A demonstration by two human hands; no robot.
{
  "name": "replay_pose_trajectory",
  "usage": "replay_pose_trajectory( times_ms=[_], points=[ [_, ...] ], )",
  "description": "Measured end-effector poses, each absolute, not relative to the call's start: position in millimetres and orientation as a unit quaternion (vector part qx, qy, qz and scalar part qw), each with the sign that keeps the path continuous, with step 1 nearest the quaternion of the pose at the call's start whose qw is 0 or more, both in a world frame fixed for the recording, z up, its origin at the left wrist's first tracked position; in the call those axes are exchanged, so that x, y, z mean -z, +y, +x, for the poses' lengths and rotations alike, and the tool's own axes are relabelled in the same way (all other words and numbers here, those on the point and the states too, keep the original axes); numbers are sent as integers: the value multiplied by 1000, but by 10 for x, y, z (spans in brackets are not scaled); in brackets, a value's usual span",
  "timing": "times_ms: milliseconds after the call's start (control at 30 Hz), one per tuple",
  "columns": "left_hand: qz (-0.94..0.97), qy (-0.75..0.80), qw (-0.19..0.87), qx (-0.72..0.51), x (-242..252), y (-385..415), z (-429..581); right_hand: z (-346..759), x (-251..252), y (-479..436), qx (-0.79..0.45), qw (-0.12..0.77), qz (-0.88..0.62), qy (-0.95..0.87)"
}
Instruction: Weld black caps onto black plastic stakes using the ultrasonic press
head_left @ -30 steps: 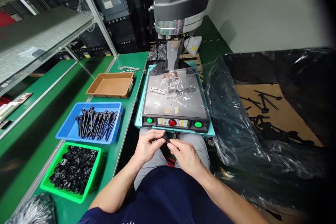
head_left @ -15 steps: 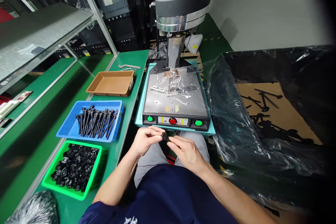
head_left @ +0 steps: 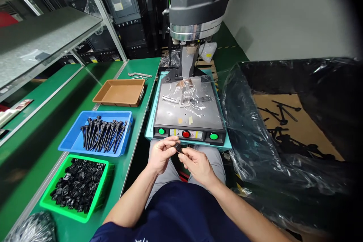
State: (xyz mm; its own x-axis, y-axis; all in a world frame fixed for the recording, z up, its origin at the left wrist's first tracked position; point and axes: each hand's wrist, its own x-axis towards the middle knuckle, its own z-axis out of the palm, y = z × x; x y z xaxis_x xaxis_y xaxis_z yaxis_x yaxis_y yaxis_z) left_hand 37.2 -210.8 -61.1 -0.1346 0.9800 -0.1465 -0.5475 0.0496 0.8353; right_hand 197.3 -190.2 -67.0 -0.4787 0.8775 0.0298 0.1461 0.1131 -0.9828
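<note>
Between my two hands, just in front of the machine's button panel, is a small black plastic part [head_left: 178, 146]. My left hand [head_left: 162, 155] pinches it from the left between thumb and fingers. From the right, my right hand [head_left: 198, 165] is closed on the same part, its thumb and forefinger close to the left fingertips. Fingers cover much of the part, so its full shape is hidden. To the left, a blue tray [head_left: 65, 141] holds several long black stems with round heads, and a green bin [head_left: 47, 200] is filled with small black plastic pieces.
A press machine [head_left: 195, 3] stands ahead, its metal plate [head_left: 167, 113] bearing clear film. Green buttons flank a red button [head_left: 185, 134]. A brown tray [head_left: 119, 92] and a wrench [head_left: 140, 75] lie on the bench. Right, a plastic-lined box [head_left: 238, 121] holds black stems.
Both hands still grip the black part, with only slight finger shifts. The view has tilted a little, so the machine and trays sit slightly lower.
</note>
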Motion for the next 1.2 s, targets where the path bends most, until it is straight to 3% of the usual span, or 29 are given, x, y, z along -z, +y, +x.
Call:
replay_pose_trajectory(
  times_ms=[300,567,900,1200],
  points=[
    [329,440,523,-651,545,-2165,543,1906,776,-1885,-487,412,-390,-664],
    [487,464,414,-614,458,-2180,487,1937,717,-1798,-436,416,-320,-731],
    [408,459,483,-624,587,-2141,433,1933,693,-1789,-305,472,-327,-760],
    [350,461,519,-629,630,-2087,467,1916,677,-1784,-274,488,-350,-751]
  ],
)
